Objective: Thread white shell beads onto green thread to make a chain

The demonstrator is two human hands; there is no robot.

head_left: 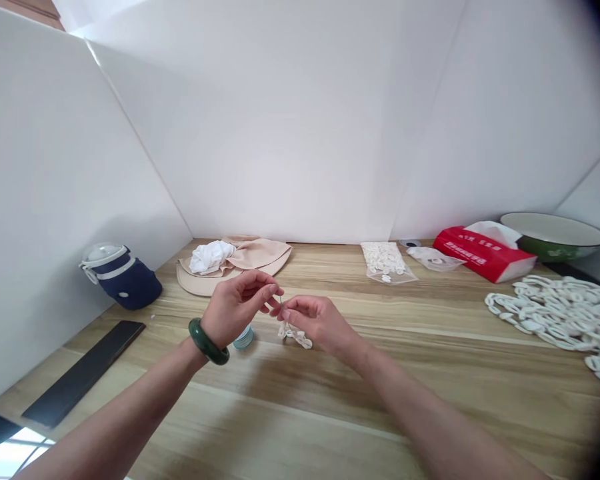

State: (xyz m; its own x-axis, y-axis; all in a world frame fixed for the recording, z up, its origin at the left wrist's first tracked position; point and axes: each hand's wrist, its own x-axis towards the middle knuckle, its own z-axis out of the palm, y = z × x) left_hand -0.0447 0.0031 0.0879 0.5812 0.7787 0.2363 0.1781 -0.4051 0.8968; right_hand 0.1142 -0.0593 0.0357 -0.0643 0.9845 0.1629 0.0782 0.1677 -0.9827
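A left hand [240,308] wearing a green bangle [209,341] and a right hand [317,323] meet at center frame, fingers [260,288] closed in a pinch just above a short white link chain [294,335] on the desk [300,413]. A long white chain [563,320] lies at right; a bag of white links [384,261] sits beyond.

Can't really make out the thin bit [279,299] pinched between the left hand [237,308] and right hand [317,323]. The little spool [243,338] sits half behind the left hand, and the white link chain [565,320] runs off the right edge.
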